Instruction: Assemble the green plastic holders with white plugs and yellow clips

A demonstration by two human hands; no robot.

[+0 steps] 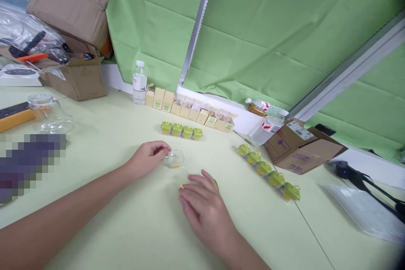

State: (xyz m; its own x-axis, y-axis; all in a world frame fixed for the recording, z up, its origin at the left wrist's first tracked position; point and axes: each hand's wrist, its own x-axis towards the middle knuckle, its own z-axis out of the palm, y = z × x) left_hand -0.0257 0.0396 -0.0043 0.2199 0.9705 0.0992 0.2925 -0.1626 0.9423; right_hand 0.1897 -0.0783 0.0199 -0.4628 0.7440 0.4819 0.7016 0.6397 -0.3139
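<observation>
Clear container (176, 159): it is on the counter (126, 228), in front of the person, with a yellow patch at its lower part.
Left hand (148, 159): the grip has thumb and forefinger brought together at the container's left edge; whether they really pinch it, I cannot tell.
Right hand (207, 206): palm down, fingers curved; its grip is mostly hidden, so I cannot tell if it pinches something.
Green piece (217, 184): only a small edge shows beside the right hand's fingers.
Row of four green-lidded containers (187, 132): just behind the clear container.
Row of five green-lidded containers (264, 168): well to the right.
Sliding risk: the clear container seems light, so an uneven push from the left fingertips could tip it or send it against the row of four.
Covering risk: because the right palm hides the green piece, it could be knocked away unnoticed.
</observation>
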